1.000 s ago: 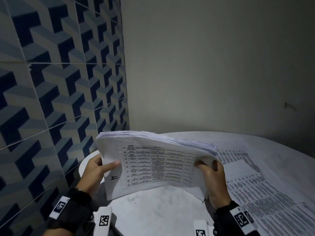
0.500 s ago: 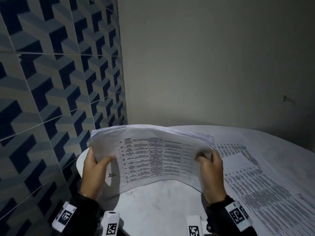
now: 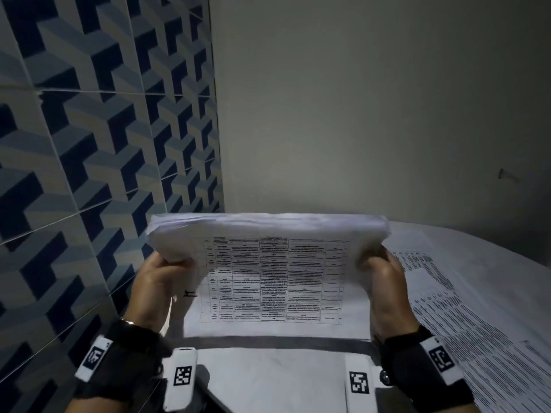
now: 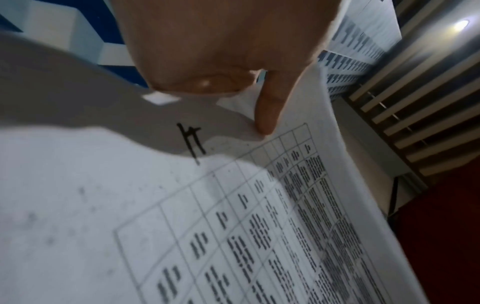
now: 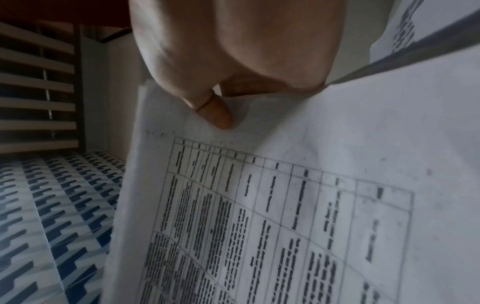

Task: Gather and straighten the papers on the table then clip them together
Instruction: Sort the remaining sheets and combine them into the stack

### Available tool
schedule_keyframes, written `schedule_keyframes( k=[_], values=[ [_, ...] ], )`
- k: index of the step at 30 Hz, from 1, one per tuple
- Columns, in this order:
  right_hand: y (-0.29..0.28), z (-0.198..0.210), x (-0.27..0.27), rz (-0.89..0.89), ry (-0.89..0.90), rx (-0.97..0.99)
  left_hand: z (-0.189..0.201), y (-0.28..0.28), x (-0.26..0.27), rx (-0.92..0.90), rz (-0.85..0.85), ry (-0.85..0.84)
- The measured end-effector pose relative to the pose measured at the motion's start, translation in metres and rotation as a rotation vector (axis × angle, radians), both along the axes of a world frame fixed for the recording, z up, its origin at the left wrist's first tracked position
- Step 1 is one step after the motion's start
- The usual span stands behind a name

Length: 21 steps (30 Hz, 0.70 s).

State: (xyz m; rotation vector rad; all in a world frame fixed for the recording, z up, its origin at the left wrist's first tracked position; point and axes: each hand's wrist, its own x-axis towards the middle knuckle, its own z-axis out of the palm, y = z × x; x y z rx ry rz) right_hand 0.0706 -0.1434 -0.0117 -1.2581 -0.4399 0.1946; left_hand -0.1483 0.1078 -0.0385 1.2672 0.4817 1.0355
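Both hands, left hand (image 3: 159,283) and right hand (image 3: 384,281), grip the paper stack (image 3: 268,263) between them.

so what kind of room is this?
Probably a home or small office corner, hard to pin down: a pale round table pushed against a blue geometric tiled wall and a plain painted wall, with printed sheets spread on it.

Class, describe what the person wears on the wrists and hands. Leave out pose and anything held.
Both hands, left and right, are bare. Each wrist carries a black strap with white blocks bearing square black-and-white code markers. A thin bracelet or watch edge glints above the left strap.
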Motion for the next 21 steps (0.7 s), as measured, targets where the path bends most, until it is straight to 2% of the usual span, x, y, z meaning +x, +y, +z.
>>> schedule_keyframes(
  k=[5,10,17,21],
  values=[
    [0.002,0.003,-0.002,0.022,0.036,0.031,-0.001,0.003,0.001,0.002,-0.03,0.023],
    [0.004,0.001,0.002,0.021,-0.002,0.076,0.001,0.004,0.003,0.015,-0.004,0.014],
    [0.007,-0.019,0.005,0.034,0.085,-0.117,-0.012,-0.007,0.007,0.075,-0.037,0.139],
    [0.01,-0.006,0.003,0.009,0.038,-0.105,-0.004,-0.007,0.006,0.089,-0.021,0.123]
  ],
)
